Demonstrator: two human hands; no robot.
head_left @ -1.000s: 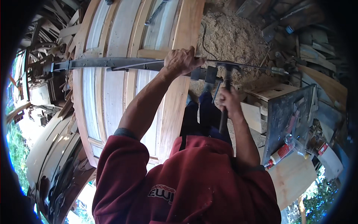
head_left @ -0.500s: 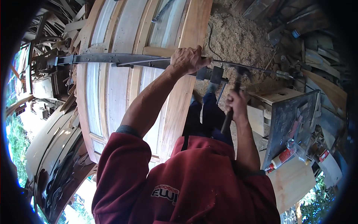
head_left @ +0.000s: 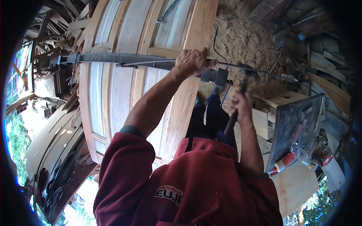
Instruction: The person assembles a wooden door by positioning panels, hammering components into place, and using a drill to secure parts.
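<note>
My left hand [head_left: 193, 62] is closed round a long thin metal rod [head_left: 260, 70], which runs sideways above the wooden door. My right hand [head_left: 241, 106] grips the dark handle of a hammer [head_left: 244, 87]. The hammer's head is blurred and overlaps the rod in this view; whether they touch I cannot tell. Beneath the rod, a dark steel bar clamp [head_left: 107, 58] lies across the panelled wooden door [head_left: 180, 103]. Its end fitting [head_left: 222, 77] sits past the door's right edge, above my feet.
A metal tool [head_left: 167, 11] lies on the door's far part. Sawdust [head_left: 245, 37] covers the floor beyond. To my right stand a wooden box [head_left: 277, 97], a dark board [head_left: 292, 124] and a white-and-red bottle [head_left: 284, 162]. Stacked boards [head_left: 52, 139] and scrap wood lie at left.
The hammer and my right hand have shifted very slightly right and down. My left hand keeps its hold on the rod. The whole view has moved a little.
</note>
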